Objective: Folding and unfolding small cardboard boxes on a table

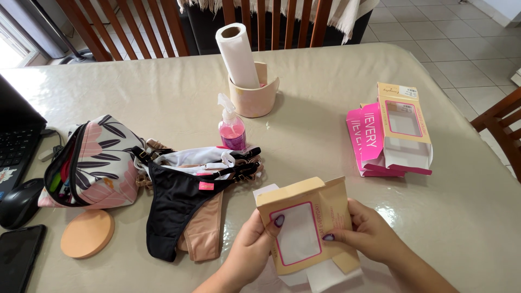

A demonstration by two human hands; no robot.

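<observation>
left hand + right hand pinch box by its side edges | box between grips, above worktop | advice: thumbs off window, flaps loose | underwear left of grips

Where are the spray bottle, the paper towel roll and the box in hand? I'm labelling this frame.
Spray bottle (232,133), head view, pink body.
Paper towel roll (239,57), head view, white side.
Tan box (304,214), head view, front panel.

I see a tan box w/ pink-edged window at the table's near edge. Pink & tan flat boxes lie near the right edge.
</observation>
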